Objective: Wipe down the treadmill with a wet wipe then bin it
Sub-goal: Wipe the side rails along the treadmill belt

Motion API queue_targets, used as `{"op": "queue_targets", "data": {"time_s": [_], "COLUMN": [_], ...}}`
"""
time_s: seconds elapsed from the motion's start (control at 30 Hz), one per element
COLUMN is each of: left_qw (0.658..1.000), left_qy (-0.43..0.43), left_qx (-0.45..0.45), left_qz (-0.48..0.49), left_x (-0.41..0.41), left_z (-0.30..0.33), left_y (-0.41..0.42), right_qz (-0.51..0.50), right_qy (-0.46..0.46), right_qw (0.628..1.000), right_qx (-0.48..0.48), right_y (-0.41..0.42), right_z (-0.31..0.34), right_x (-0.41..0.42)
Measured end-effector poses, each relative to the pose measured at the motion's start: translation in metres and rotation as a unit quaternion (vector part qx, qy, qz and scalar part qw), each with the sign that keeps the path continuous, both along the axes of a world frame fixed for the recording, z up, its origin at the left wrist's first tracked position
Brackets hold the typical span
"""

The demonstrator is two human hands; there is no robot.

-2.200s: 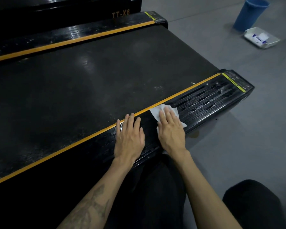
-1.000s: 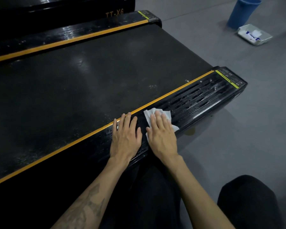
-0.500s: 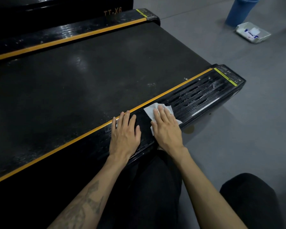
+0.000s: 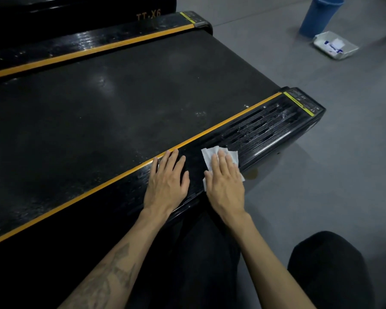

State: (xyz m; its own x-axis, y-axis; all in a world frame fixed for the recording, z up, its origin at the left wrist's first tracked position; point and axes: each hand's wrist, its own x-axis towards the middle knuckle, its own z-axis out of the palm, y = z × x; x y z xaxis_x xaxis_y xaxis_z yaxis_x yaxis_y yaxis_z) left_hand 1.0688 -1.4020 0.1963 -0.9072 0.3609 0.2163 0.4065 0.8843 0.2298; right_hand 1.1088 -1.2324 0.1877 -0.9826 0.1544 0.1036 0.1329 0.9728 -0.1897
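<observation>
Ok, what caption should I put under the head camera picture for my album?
Right hand presses a white wet wipe on the treadmill's side rail; left hand rests flat beside it.

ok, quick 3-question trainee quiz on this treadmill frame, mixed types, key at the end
1. True or false: the right hand presses the wipe flat on the side rail.
2. Multiple choice: the left hand is A) holding the wipe B) resting flat on the rail beside the wipe C) lifted off the treadmill.
3. Fill in: the blue bin stands on the floor next to a white ____.

Key: 1 true; 2 B; 3 tray.
</observation>
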Motion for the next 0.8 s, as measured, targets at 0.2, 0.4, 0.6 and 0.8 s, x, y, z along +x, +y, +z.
{"op": "queue_targets", "data": {"time_s": [0.2,0.4,0.6,0.8], "left_qw": [1.0,1.0,1.0,1.0], "left_qy": [-0.008,-0.004,-0.006,-0.001], "left_qx": [-0.001,0.003,0.002,0.011], "left_qz": [-0.004,-0.001,-0.001,0.005], "left_x": [0.001,0.0,0.001,0.001], "left_z": [0.001,0.001,-0.002,-0.001], "left_y": [0.0,0.0,0.0,0.001], "right_qz": [0.063,-0.009,0.04,0.003], "right_qy": [0.001,0.012,0.021,0.023], "right_qw": [0.998,1.0,0.999,1.0], "right_qx": [-0.008,-0.002,-0.01,-0.008], "right_y": [0.012,0.001,0.009,-0.012], "right_z": [0.007,-0.004,0.005,-0.007], "right_x": [-0.014,0.014,-0.002,0.024]}}
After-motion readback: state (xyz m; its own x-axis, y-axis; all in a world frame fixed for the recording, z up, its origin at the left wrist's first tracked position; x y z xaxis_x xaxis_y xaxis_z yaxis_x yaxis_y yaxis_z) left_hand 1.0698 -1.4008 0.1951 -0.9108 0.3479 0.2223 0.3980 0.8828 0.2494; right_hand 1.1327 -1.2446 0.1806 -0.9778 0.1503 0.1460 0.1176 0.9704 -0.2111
